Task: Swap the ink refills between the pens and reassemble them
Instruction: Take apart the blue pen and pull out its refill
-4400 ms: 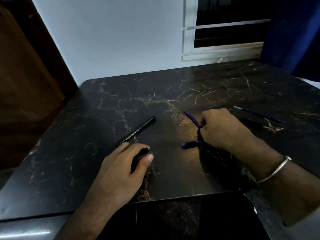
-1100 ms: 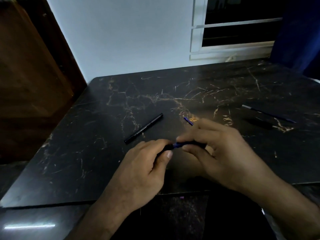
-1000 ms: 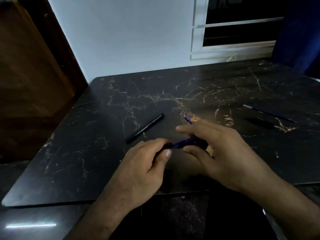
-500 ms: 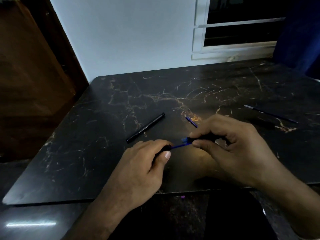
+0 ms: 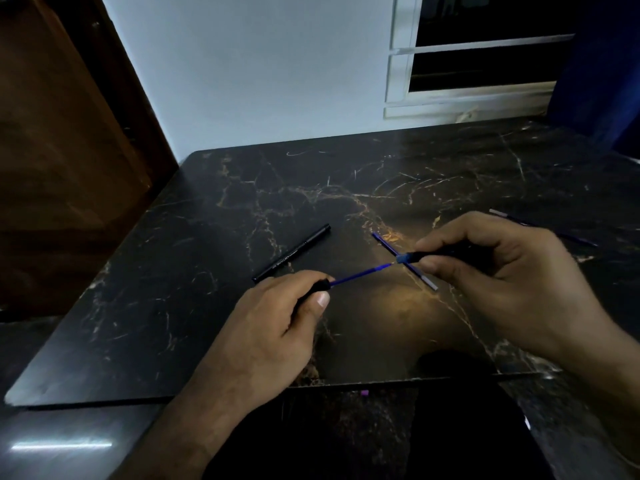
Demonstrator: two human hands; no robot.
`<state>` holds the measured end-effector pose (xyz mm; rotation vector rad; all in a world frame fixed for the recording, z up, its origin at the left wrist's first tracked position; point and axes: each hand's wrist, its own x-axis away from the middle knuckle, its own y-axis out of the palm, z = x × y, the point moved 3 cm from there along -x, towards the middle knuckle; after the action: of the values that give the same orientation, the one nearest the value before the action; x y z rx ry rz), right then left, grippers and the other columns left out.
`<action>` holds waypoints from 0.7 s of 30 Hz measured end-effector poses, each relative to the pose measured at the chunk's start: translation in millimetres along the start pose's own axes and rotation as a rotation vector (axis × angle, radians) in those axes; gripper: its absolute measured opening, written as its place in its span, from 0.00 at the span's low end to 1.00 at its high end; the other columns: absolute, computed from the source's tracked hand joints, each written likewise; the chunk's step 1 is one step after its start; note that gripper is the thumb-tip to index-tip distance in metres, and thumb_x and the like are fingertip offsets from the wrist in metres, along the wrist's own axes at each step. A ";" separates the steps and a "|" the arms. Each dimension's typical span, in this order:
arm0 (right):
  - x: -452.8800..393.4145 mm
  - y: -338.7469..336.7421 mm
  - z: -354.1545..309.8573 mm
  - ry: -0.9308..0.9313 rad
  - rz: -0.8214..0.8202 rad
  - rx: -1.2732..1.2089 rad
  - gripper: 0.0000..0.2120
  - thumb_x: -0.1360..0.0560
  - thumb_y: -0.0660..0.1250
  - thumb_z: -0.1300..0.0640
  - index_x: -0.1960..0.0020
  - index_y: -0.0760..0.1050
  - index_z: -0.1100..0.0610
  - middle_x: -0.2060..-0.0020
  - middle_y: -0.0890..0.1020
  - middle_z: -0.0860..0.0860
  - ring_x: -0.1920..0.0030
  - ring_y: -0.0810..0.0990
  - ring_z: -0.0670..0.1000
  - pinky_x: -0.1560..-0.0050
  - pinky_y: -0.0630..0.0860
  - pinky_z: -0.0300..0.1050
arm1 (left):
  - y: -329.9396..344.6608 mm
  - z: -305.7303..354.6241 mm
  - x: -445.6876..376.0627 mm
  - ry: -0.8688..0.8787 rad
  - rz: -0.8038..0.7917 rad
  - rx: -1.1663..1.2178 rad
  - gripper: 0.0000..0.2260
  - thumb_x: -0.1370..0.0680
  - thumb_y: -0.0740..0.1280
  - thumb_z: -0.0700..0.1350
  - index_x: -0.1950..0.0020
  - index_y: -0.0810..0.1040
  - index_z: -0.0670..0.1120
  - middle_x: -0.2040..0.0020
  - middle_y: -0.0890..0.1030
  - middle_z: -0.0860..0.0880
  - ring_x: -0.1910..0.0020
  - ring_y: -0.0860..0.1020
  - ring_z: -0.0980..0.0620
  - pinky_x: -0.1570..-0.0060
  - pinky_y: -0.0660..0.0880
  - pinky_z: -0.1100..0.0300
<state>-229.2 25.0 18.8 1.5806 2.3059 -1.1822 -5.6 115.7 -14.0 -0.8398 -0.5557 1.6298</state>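
My left hand (image 5: 270,327) grips a short black pen part (image 5: 320,285). A thin blue refill (image 5: 360,271) sticks out of it toward the right. My right hand (image 5: 502,282) pinches another black pen part with a blue end (image 5: 403,258), and the refill's tip reaches that end. Both are held just above the dark marble table (image 5: 242,188). A second blue refill (image 5: 382,240) lies on the table beneath them, partly hidden by my right fingers. A black pen barrel (image 5: 292,254) lies to the left. A third thin refill (image 5: 568,235) rests behind my right hand.
The table's front edge (image 5: 225,396) runs just below my wrists. A brown wooden door (image 5: 62,150) stands at the left. A white wall, a window (image 5: 478,64) and a blue curtain (image 5: 606,64) are behind the table.
My hands were together on the pen and have drawn apart, the right moving right. A stretch of blue refill now shows between the two pen parts.
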 end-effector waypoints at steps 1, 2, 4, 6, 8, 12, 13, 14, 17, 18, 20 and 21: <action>0.7 1.2 0.2 -0.006 -0.007 0.000 0.08 0.31 0.73 0.54 0.52 0.84 0.49 0.57 0.85 0.43 0.52 0.83 0.45 0.51 0.78 0.41 | 1.0 1.2 0.0 0.004 -0.004 0.001 0.11 0.21 0.59 0.54 0.42 0.79 0.58 0.62 0.77 0.63 0.58 0.75 0.62 0.61 0.66 0.71; 1.2 2.5 -0.1 -0.014 -0.013 0.000 0.08 0.31 0.73 0.54 0.52 0.84 0.49 0.57 0.84 0.43 0.53 0.83 0.45 0.51 0.78 0.40 | 1.6 2.2 0.2 0.009 -0.007 -0.002 0.11 0.20 0.59 0.54 0.42 0.79 0.57 0.62 0.77 0.62 0.57 0.75 0.61 0.61 0.66 0.70; 2.1 5.3 -1.6 -0.029 -0.025 -0.009 0.09 0.31 0.72 0.51 0.51 0.84 0.50 0.57 0.84 0.43 0.53 0.83 0.45 0.53 0.77 0.36 | 1.8 3.4 0.7 0.012 -0.012 -0.009 0.12 0.20 0.59 0.54 0.42 0.78 0.57 0.59 0.78 0.61 0.55 0.76 0.61 0.59 0.67 0.69; 2.9 9.5 -2.6 -0.041 -0.035 -0.035 0.10 0.31 0.70 0.48 0.52 0.84 0.50 0.57 0.84 0.44 0.54 0.83 0.47 0.55 0.77 0.36 | 2.2 3.8 0.8 0.012 -0.020 -0.017 0.13 0.21 0.58 0.55 0.41 0.78 0.58 0.56 0.79 0.61 0.52 0.76 0.61 0.56 0.69 0.68; 3.3 16.3 -3.1 -0.058 -0.045 -0.052 0.10 0.31 0.71 0.49 0.52 0.84 0.50 0.58 0.84 0.44 0.54 0.83 0.48 0.55 0.77 0.39 | 3.6 6.2 1.0 0.023 -0.021 -0.034 0.13 0.21 0.58 0.55 0.41 0.78 0.58 0.55 0.79 0.61 0.51 0.76 0.61 0.55 0.70 0.68; 4.8 33.3 -4.1 -0.103 -0.095 -0.049 0.07 0.30 0.76 0.58 0.52 0.84 0.51 0.58 0.83 0.43 0.54 0.83 0.48 0.55 0.79 0.44 | 8.9 16.6 1.7 0.074 -0.033 -0.099 0.14 0.20 0.57 0.55 0.39 0.77 0.57 0.52 0.80 0.60 0.51 0.75 0.60 0.50 0.73 0.62; 5.3 35.3 -3.9 -0.113 -0.101 -0.043 0.08 0.29 0.76 0.59 0.52 0.84 0.51 0.57 0.83 0.42 0.54 0.83 0.47 0.55 0.79 0.43 | 9.8 17.9 1.7 0.077 -0.039 -0.103 0.14 0.20 0.57 0.55 0.38 0.76 0.57 0.51 0.80 0.60 0.50 0.75 0.60 0.48 0.73 0.59; 5.5 36.4 -3.3 -0.117 -0.101 -0.040 0.08 0.29 0.76 0.59 0.52 0.84 0.50 0.57 0.83 0.42 0.54 0.84 0.47 0.56 0.79 0.43 | 10.0 18.0 1.5 0.075 -0.043 -0.103 0.14 0.20 0.57 0.55 0.37 0.76 0.56 0.50 0.80 0.60 0.49 0.75 0.60 0.48 0.74 0.57; 5.3 35.7 -2.3 -0.107 -0.102 -0.028 0.07 0.29 0.76 0.57 0.51 0.84 0.50 0.57 0.84 0.42 0.54 0.84 0.47 0.55 0.79 0.42 | 9.1 17.5 1.2 0.076 -0.034 -0.110 0.13 0.19 0.58 0.54 0.37 0.77 0.56 0.49 0.81 0.59 0.49 0.76 0.59 0.48 0.74 0.55; 5.7 36.2 -2.3 -0.098 -0.104 -0.020 0.07 0.29 0.76 0.58 0.52 0.84 0.50 0.58 0.84 0.42 0.54 0.84 0.46 0.56 0.79 0.41 | 9.4 18.1 1.5 0.083 -0.030 -0.120 0.14 0.19 0.58 0.54 0.37 0.76 0.56 0.49 0.81 0.59 0.49 0.76 0.59 0.47 0.74 0.55; 6.8 38.0 -4.9 -0.071 -0.099 -0.007 0.05 0.28 0.75 0.54 0.53 0.84 0.48 0.60 0.84 0.41 0.56 0.83 0.45 0.59 0.78 0.38 | 10.7 19.6 2.5 0.099 -0.025 -0.144 0.14 0.19 0.56 0.54 0.38 0.76 0.55 0.50 0.81 0.59 0.51 0.76 0.59 0.49 0.74 0.54; 7.5 39.1 -6.8 -0.052 -0.101 -0.001 0.04 0.27 0.73 0.50 0.53 0.83 0.47 0.61 0.83 0.41 0.59 0.83 0.45 0.62 0.77 0.37 | 11.4 20.0 3.5 0.103 -0.027 -0.150 0.15 0.19 0.56 0.54 0.38 0.76 0.55 0.51 0.81 0.58 0.52 0.75 0.58 0.50 0.74 0.53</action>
<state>-197.9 41.1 -1.0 1.4309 2.3781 -1.2284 -28.5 118.1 -10.6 -1.0171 -0.6190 1.5252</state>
